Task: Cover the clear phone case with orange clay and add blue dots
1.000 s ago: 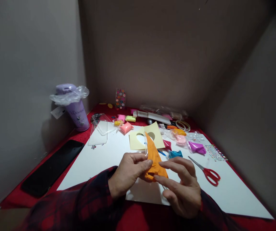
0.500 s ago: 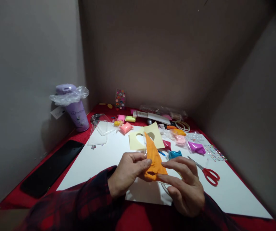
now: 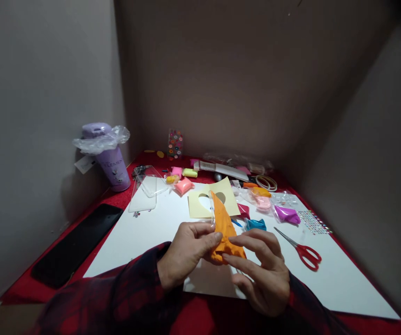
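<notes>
A sheet of orange modelling clay (image 3: 222,218) is spread over what looks like a clear phone case, whose transparent edge (image 3: 212,209) shows along the left side. My left hand (image 3: 189,249) grips it from the left, thumb on the clay and fingers behind. Stretched out and apart, the fingers of my right hand (image 3: 265,270) touch the lower right of the clay, near a crease; its thumb hangs free below. The clay's surface looks uneven. Behind it lies a pale yellow paper (image 3: 230,188) with heart-shaped cutouts.
Red-handled scissors (image 3: 307,256) lie right on a white board (image 3: 343,284). Blue (image 3: 256,224), purple (image 3: 287,214) and coral (image 3: 184,185) clay packs lie farther back. At left are clear phone cases (image 3: 142,200), a black phone (image 3: 76,244) and a purple tumbler (image 3: 114,170).
My right hand has shifted slightly left, its fingertips now farther onto the lower part of the clay. My left hand keeps the same hold.
</notes>
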A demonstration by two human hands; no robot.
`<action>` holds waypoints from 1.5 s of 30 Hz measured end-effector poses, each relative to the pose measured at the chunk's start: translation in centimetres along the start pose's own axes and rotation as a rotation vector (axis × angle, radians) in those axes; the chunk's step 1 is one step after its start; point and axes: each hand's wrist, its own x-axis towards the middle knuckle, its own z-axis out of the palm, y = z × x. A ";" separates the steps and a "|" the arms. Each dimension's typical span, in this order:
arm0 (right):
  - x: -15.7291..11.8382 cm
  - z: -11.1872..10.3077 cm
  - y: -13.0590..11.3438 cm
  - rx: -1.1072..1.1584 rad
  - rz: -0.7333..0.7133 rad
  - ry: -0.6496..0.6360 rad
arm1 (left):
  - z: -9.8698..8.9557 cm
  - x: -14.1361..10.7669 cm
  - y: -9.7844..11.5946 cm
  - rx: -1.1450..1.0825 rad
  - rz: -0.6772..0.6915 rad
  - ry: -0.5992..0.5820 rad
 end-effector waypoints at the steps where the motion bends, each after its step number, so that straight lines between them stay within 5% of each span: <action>1: 0.1 0.2 -0.1 -0.001 0.005 0.016 | 0.0 0.0 0.0 -0.004 0.002 -0.003; 5: 0.1 0.5 -0.5 -0.005 0.057 0.118 | 0.0 0.0 0.1 -0.012 -0.016 0.004; 16: 0.5 0.5 -0.7 -0.048 0.022 0.147 | 0.2 0.0 0.4 -0.023 -0.014 0.015; 26: 0.3 0.2 -0.3 0.117 0.310 0.054 | 0.1 0.1 0.1 -0.012 -0.035 0.007; 45: 0.8 0.7 -0.5 0.181 0.375 0.002 | 0.1 0.1 -0.1 0.066 -0.029 0.001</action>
